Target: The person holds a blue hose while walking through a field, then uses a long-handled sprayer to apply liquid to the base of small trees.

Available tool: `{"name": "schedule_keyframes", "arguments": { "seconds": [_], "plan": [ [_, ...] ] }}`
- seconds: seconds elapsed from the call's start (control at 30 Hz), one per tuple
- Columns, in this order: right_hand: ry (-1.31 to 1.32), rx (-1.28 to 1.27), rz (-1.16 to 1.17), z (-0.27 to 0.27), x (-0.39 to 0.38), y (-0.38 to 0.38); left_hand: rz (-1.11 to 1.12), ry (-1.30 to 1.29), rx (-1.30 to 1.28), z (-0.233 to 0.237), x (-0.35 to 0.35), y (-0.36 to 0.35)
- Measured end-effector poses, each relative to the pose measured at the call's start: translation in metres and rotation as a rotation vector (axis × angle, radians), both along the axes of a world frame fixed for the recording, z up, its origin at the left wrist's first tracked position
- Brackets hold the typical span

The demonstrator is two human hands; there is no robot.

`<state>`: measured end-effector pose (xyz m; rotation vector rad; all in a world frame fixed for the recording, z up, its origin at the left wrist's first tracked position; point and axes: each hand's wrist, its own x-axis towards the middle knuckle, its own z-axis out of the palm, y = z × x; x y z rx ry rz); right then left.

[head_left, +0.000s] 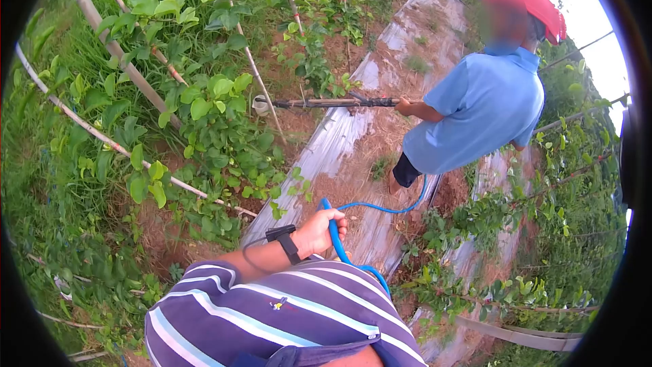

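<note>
My left hand (pixel 319 233), with a dark band on its wrist, is closed around a blue hose (pixel 337 243). One part of the hose loops up and away over the ground to the feet of another person. Another part runs down past my striped shirt (pixel 272 312). My right hand is out of view.
Ahead, a person in a blue shirt (pixel 475 109) and red cap grips a long dark pole (pixel 333 102) with a whitish cup-like end (pixel 261 105). Plastic sheeting (pixel 326 146) covers strips of soil. Leafy plants (pixel 221 143) and slanted stakes (pixel 122 58) stand on the left, with more plants on the right.
</note>
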<state>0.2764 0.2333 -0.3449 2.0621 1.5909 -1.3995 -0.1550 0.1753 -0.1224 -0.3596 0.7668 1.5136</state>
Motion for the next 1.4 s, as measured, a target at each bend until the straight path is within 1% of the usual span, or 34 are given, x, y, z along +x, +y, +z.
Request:
{"name": "schedule_keyframes", "arguments": {
  "seconds": [0.2, 0.47, 0.6, 0.7, 0.73, 0.77, 0.8, 0.83, 0.9, 1.03, 1.1, 1.17, 1.2, 1.23, 1.27, 1.3, 1.33, 1.37, 1.4],
  "plan": [
    [0.015, -0.005, -0.011, 0.0, 0.002, -0.006, 0.041, -0.009, -0.036, -0.013, -0.009, -0.008],
    [0.02, 0.005, -0.035, -0.005, 0.005, -0.024, 0.146, 0.015, -0.003, -0.007, -0.023, -0.035],
    [0.013, 0.013, -0.04, -0.007, 0.017, -0.045, 0.153, -0.004, -0.009, 0.001, -0.028, -0.053],
    [0.033, 0.035, -0.04, -0.008, 0.024, -0.063, 0.153, -0.033, -0.003, -0.011, -0.035, -0.067],
    [-0.03, 0.041, 0.012, -0.01, 0.022, -0.067, 0.161, -0.043, -0.01, -0.015, -0.036, -0.071],
    [-0.013, 0.033, -0.067, -0.004, 0.017, -0.074, 0.159, -0.053, -0.023, -0.017, -0.035, -0.077],
    [-0.009, 0.047, -0.036, -0.023, 0.028, -0.079, 0.159, -0.044, -0.03, -0.019, -0.036, -0.081],
    [-0.004, 0.061, -0.005, -0.03, 0.032, -0.084, 0.161, -0.034, -0.034, -0.019, -0.036, -0.083],
    [0.002, 0.028, -0.026, -0.031, 0.038, -0.085, 0.162, -0.043, -0.045, -0.02, -0.034, -0.088],
    [0.071, -0.028, -0.046, -0.061, 0.058, -0.087, 0.195, -0.078, -0.059, -0.026, -0.036, -0.097],
    [0.098, -0.037, -0.042, -0.064, 0.056, -0.084, 0.216, -0.093, -0.067, -0.026, -0.03, -0.099],
    [0.027, 0.077, 0.094, -0.063, 0.045, -0.076, 0.215, -0.064, -0.059, -0.024, -0.031, -0.102],
    [0.098, 0.054, 0.062, -0.07, 0.045, -0.074, 0.23, -0.006, -0.093, -0.028, -0.031, -0.101],
    [0.102, 0.056, 0.05, -0.06, 0.036, -0.071, 0.219, -0.002, -0.091, -0.029, -0.032, -0.101],
    [0.136, 0.014, -0.028, -0.013, 0.004, -0.066, 0.217, 0.003, -0.094, -0.029, -0.033, -0.102],
    [0.174, -0.024, -0.106, 0.013, -0.017, -0.061, 0.217, 0.011, -0.094, -0.026, -0.035, -0.099],
    [0.216, -0.039, -0.142, 0.004, -0.018, -0.061, 0.237, 0.004, -0.119, -0.02, -0.035, -0.098],
    [0.226, -0.034, -0.151, 0.006, -0.024, -0.06, 0.227, 0.013, -0.113, -0.019, -0.036, -0.097],
    [0.185, -0.06, -0.127, 0.008, -0.033, -0.058, 0.235, 0.026, -0.108, -0.019, -0.037, -0.098]
  ]
}}
